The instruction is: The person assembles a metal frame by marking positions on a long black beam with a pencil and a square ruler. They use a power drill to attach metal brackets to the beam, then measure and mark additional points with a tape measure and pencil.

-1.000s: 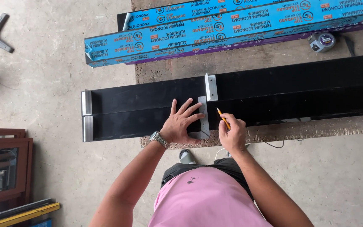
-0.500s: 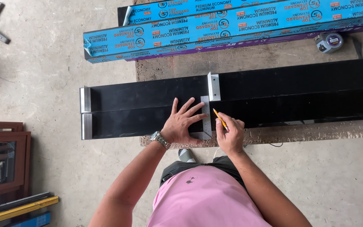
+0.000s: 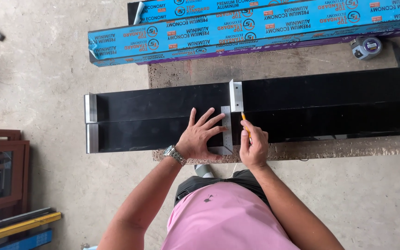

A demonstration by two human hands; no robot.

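The right hand (image 3: 254,148) is closed around a yellow pencil (image 3: 245,123), whose tip points away from the body and touches the near black profile (image 3: 163,134) just beside the right edge of a metal square (image 3: 227,129). The left hand (image 3: 202,136) lies flat with fingers spread, pressing the square down; it grips nothing, only pins the blade in place. The square's blade runs away from the person, across the long axis of the black profile, which stretches left to right over the table (image 3: 302,62). So the pencil's line lies crosswise to the profile, and the right hand is the one nearer that edge. A second black profile (image 3: 329,88) lies just behind the first, parallel to it, with a short silvery piece (image 3: 235,96) standing on it in line with the square. Bare metal ends (image 3: 91,122) show at the left. Farther back, long packages wrapped in blue printed film (image 3: 255,25) lie at a slight slant, with a purple edge beneath. A round tape measure (image 3: 365,47) sits at the far right of the table.
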